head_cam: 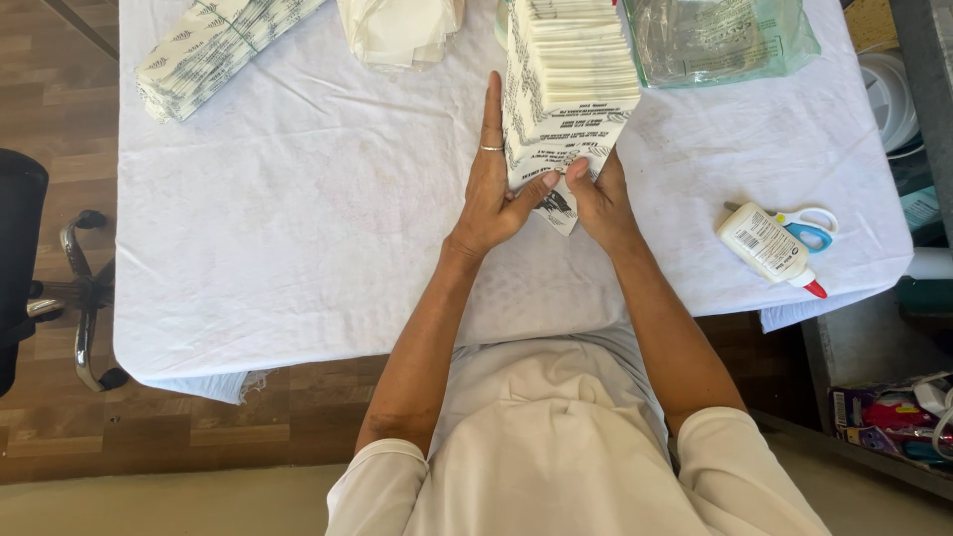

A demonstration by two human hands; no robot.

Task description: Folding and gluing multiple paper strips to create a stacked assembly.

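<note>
While both thumbs pinch its near end, the paper stack (568, 89) lies between left hand (493, 194) and right hand (599, 201).

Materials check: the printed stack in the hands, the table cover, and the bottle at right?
Printed stack: looks like matte paper, thin layered edges, held by the left hand and right hand. Table cover: white woven cloth by its creases and a frayed edge. Glue bottle: likely smooth, slightly glossy white plastic with a red tip, lying against scissors with blue, probably plastic, handles.
</note>
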